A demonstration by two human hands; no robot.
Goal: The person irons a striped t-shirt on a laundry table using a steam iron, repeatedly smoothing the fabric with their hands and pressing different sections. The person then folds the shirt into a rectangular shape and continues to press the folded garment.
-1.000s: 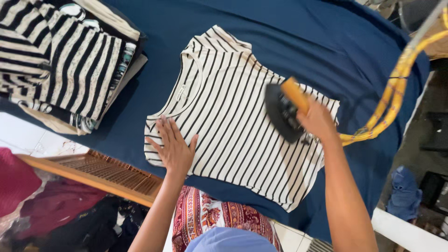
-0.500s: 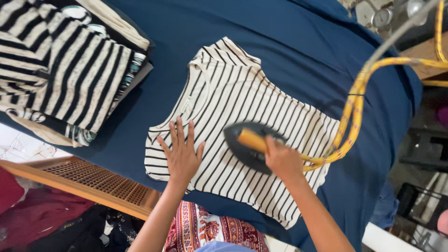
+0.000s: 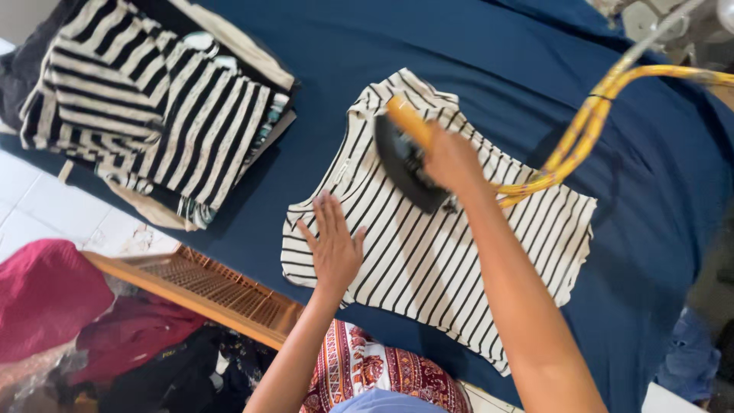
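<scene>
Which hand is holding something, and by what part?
The right hand grips the black iron by its orange handle. The left hand holds nothing; it lies flat, fingers spread, on the striped shirt.

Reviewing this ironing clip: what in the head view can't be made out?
- Iron: its handle grip is hidden under the right hand.
- Striped shirt: parts are covered by the left hand, the iron and the right forearm.
- Yellow cord: its far end runs off the right edge.
- Pile of striped clothes: cut off by the top edge.

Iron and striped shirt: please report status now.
Right hand grips iron on striped shirt. Left hand flat on shirt. Yellow cord trails right.
</scene>
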